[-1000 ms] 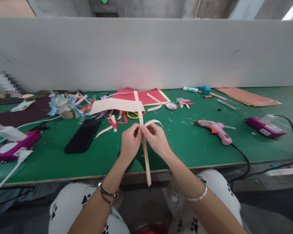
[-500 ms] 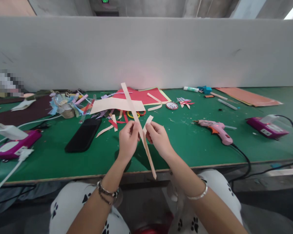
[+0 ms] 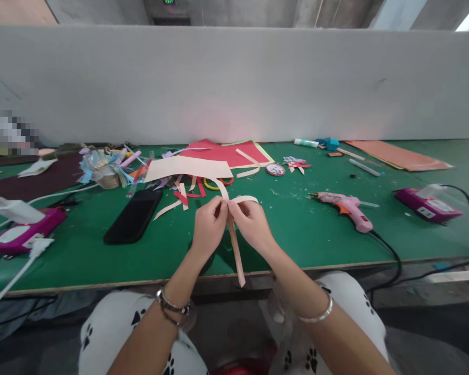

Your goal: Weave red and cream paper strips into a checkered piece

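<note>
Cream paper strips [image 3: 235, 245] are pinched between both hands above the green table's near part. My left hand [image 3: 210, 221] is closed on them at the crossing point, its thumb and fingertips together. Right beside it, fingertips nearly touching, my right hand [image 3: 252, 221] pinches the same place. One strip end hangs down toward my lap, another curves up and away to the left, and a third end bends out over my right hand. Whether these are separate strips or one folded strip I cannot tell; my fingers hide the crossing.
A black phone [image 3: 133, 216] lies left of my hands. On the right rests a pink glue gun [image 3: 346, 208] with its cable. Behind are a cream paper sheet [image 3: 187, 167], red paper [image 3: 234, 156], paper scraps and a round badge [image 3: 275, 169]. Purple power strips [image 3: 428, 205] stand at both sides.
My hands have come together at the strips' crossing. The upper strip end, straight before, now curves over, and the short end at my right hand now bends out to the right.
</note>
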A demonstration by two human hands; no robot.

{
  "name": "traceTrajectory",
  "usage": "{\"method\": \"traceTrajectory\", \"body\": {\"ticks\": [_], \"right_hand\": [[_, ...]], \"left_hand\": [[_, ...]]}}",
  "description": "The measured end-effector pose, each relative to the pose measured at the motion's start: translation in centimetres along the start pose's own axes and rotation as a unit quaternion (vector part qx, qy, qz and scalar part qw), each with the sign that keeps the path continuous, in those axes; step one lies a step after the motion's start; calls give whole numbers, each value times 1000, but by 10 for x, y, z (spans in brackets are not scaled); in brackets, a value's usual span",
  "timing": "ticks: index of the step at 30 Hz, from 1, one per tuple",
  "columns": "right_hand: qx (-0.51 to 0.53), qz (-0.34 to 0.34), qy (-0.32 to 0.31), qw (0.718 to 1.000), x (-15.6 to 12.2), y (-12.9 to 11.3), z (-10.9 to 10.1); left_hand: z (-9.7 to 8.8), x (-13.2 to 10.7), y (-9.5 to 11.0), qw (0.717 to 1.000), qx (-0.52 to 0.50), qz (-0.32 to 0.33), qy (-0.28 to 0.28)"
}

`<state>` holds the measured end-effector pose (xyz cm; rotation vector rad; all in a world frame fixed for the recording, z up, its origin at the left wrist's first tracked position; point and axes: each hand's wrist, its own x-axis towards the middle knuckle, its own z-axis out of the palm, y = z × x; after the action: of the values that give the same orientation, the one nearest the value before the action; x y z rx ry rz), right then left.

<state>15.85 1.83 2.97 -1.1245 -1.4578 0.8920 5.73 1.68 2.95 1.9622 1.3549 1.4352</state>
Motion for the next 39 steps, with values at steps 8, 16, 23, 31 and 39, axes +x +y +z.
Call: {"method": "traceTrajectory", "body": {"ticks": [8,16,23,31,39], "right_hand": [[43,6,-10,999,1,0,-2],[24,0,-26,999,1,4,-2],[50,1,-2,999,1,1,-2],[74,1,-23,997,-1,-5,-4],[27,-3,-19,999,-2,-3,-3]], "left_hand": [[0,0,-2,1000,13,28,-7],[1,0,0,999,-42,-3,2],[2,-2,-2,996,-74,-49,-16],[1,-1,2,998,-53,-16,-20],[6,-4,1,997,-58,-27,49]]}}
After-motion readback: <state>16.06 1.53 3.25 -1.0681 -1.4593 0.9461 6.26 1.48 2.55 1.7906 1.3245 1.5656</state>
